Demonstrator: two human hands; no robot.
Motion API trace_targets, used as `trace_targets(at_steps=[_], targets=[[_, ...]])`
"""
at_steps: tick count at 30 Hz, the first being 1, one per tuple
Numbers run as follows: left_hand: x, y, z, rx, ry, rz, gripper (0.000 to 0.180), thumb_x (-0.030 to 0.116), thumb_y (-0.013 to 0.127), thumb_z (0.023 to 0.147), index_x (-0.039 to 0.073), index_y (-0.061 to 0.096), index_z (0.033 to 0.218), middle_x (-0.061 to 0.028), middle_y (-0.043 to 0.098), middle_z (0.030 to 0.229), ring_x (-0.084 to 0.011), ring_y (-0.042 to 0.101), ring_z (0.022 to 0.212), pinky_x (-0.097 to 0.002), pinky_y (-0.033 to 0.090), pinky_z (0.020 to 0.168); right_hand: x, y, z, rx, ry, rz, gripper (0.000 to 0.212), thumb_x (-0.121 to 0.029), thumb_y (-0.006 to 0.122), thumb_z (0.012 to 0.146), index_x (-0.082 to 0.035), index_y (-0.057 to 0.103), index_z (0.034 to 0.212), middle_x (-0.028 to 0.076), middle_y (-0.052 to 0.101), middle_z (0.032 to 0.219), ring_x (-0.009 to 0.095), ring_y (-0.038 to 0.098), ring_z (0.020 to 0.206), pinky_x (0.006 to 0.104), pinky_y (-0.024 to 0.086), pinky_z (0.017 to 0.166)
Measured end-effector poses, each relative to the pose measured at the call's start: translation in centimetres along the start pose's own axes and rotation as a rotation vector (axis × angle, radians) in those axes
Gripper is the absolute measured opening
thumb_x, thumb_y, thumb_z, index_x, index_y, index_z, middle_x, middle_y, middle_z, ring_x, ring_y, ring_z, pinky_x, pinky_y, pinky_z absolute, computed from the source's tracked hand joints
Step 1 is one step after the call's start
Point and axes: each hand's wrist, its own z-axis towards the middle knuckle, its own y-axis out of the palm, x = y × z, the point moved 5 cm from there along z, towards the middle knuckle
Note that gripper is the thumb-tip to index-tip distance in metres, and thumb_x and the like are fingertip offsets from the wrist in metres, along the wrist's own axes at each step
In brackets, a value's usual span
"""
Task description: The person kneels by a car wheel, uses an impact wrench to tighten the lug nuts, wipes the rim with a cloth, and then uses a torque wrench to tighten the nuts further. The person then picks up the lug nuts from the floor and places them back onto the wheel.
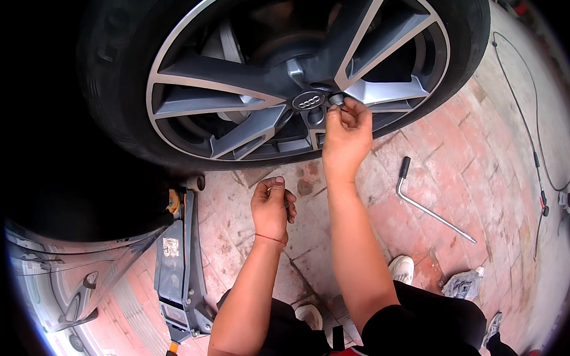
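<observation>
A car wheel (269, 78) with grey and silver spokes and a black tyre (115, 90) fills the upper part of the head view. At its hub, just right of the round centre cap (308, 100), my right hand (349, 135) pinches a grey wheel bolt (337, 99) between thumb and fingers, at a bolt hole. How deep the bolt sits is hidden. Below the tyre, my left hand (273, 206) hangs apart from the wheel with its fingers curled in. Something small and dark may lie in those fingers; I cannot make it out.
A floor jack (175, 257) stands left of my left arm, beside the glossy car body (68, 273). To the right, a cranked wrench (434, 212) with a black grip lies on the red paving (447, 153). Farther right are a black cable (536, 150) and a crumpled grey bag (462, 285).
</observation>
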Motion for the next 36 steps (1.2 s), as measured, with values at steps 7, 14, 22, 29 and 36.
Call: trace_targets(at_steps=[7,14,22,29,36], targets=[[-0.4,0.2,0.4,-0.010,0.002,-0.009,0.018,0.022,0.057,0.102,0.005,0.055,0.107,-0.0070,0.061,0.069,-0.0132,0.050,0.046,-0.0273,0.037,0.039,-1.4,1.3,-2.1,-0.087,-0.028,0.100,0.025,-0.002,0.074,0.088,0.006,0.058,0.105,0.011,0.066,0.096,0.013,0.066,0.080,0.0255,0.056,0.070],[-0.9,0.4,0.6,-0.016,0.007,0.024,0.019,0.022,0.059,0.102,0.003,0.058,0.105,-0.0064,0.061,0.069,-0.0119,0.050,0.045,-0.0264,0.036,0.038,0.4,3.9,-1.1,0.048,0.380,0.450,0.026,-0.017,0.073,0.095,0.004,0.060,0.099,0.009,0.066,0.086,0.013,0.065,0.069,0.0246,0.057,0.062],[-0.9,0.5,1.0,-0.032,-0.008,0.013,0.016,0.019,0.058,0.101,0.004,0.058,0.107,-0.0065,0.061,0.070,-0.0121,0.050,0.045,-0.0264,0.036,0.038,1.2,4.9,-1.5,0.054,0.388,0.484,0.031,-0.025,0.075,0.094,0.003,0.062,0.096,0.005,0.062,0.079,0.011,0.060,0.062,0.0238,0.054,0.057],[-1.1,0.9,1.3,-0.022,-0.003,0.000,0.016,0.017,0.056,0.101,0.003,0.058,0.108,-0.0063,0.061,0.072,-0.0124,0.050,0.045,-0.0269,0.037,0.039,-1.2,5.1,-1.8,-0.032,0.569,0.423,0.030,-0.029,0.066,0.100,0.001,0.065,0.099,0.004,0.063,0.080,0.012,0.059,0.061,0.0257,0.052,0.056],[-1.2,1.6,2.0,-0.065,0.023,-0.048,0.015,0.016,0.057,0.101,0.003,0.059,0.107,-0.0068,0.062,0.071,-0.0130,0.051,0.046,-0.0270,0.038,0.039,-1.4,5.2,-1.6,-0.225,0.664,0.450,0.031,-0.032,0.058,0.104,-0.002,0.066,0.101,0.003,0.063,0.080,0.013,0.061,0.063,0.0281,0.054,0.055]])
